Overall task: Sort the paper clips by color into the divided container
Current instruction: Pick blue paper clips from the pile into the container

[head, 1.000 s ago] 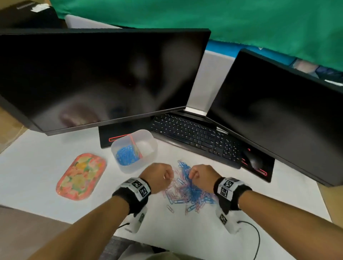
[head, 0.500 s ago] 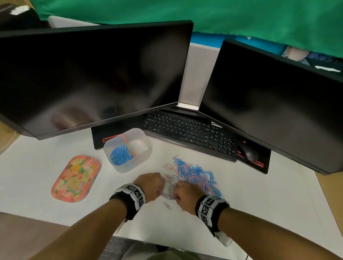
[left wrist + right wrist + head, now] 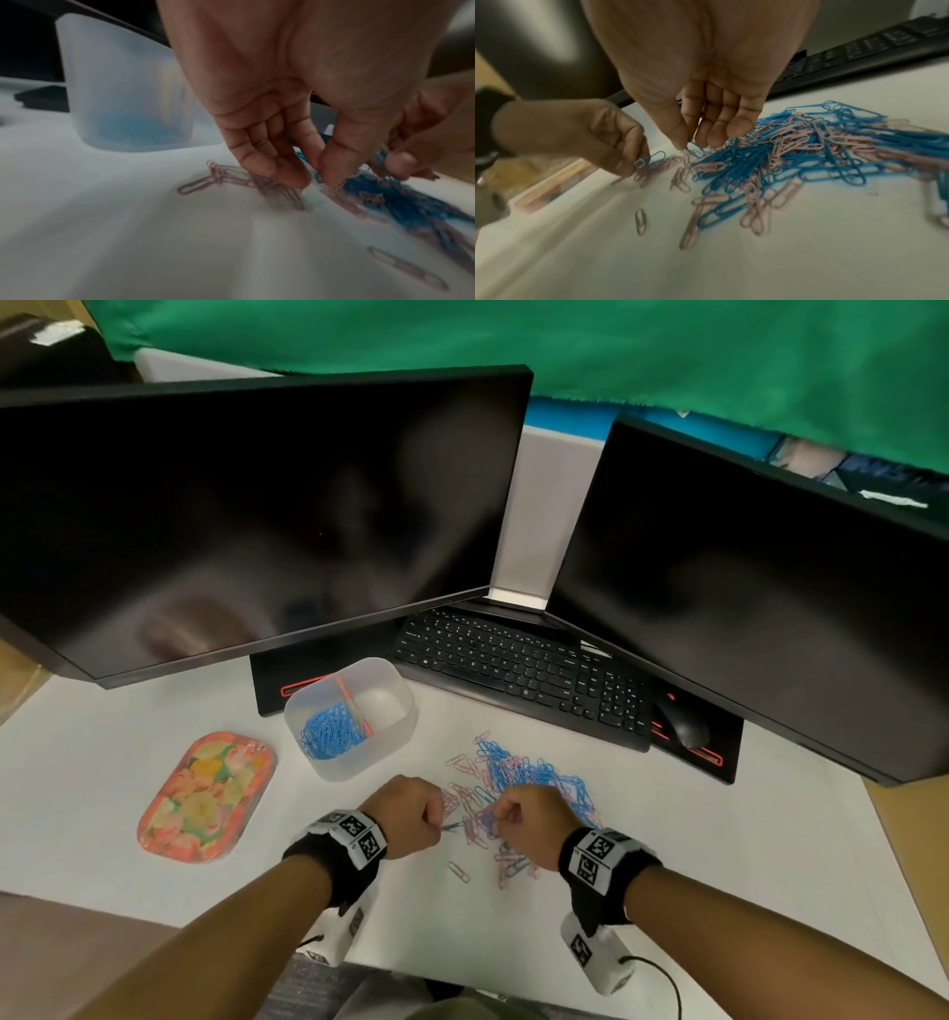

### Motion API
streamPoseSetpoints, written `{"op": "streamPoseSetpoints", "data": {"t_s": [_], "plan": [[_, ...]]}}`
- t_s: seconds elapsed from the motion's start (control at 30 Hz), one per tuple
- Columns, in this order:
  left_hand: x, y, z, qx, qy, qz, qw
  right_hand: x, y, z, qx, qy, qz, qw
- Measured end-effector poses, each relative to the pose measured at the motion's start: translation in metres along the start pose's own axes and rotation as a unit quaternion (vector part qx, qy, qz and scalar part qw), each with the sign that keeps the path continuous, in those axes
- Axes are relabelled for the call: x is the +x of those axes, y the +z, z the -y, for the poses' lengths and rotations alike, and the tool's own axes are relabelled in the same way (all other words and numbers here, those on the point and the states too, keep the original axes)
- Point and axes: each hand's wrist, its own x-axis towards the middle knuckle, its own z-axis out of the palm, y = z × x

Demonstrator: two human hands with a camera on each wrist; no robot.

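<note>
A mixed pile of blue and pink paper clips (image 3: 518, 783) lies on the white desk in front of me. The clear divided container (image 3: 354, 765) stands to its upper left, with blue clips (image 3: 331, 729) in the left compartment beside an orange divider; the right compartment looks empty. My left hand (image 3: 436, 824) is at the pile's near left edge and pinches a blue clip together with a pink one (image 3: 654, 157). My right hand (image 3: 500, 816) hovers close beside it and pinches one blue clip (image 3: 694, 145) between thumb and forefinger. Linked pink clips (image 3: 221, 178) trail under the left fingertips.
A floral tray (image 3: 205, 796) lies left of the container. A black keyboard (image 3: 524, 670) and mouse (image 3: 683, 724) sit behind the pile, under two dark monitors (image 3: 257, 505). A lone pink clip (image 3: 458, 871) lies nearer the desk's front edge.
Both hands came in from the pile's sides to its near edge and met there. They now sit slightly apart, each pinching clips.
</note>
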Motion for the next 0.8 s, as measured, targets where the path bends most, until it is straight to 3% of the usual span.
{"op": "streamPoseSetpoints", "data": {"t_s": [0.27, 0.53, 0.8], "plan": [[0.001, -0.001, 0.002, -0.183, -0.037, -0.028, 0.982, 0.006, -0.009, 0.005, 0.084, 0.092, 0.038, 0.992], [0.001, -0.002, -0.002, -0.246, -0.041, -0.018, 0.968, 0.011, -0.011, 0.016, 0.245, 0.183, 0.056, 0.95], [-0.002, -0.012, -0.015, -0.414, -0.049, -0.037, 0.908, 0.02, -0.012, 0.034, 0.357, 0.223, 0.04, 0.906]]}}
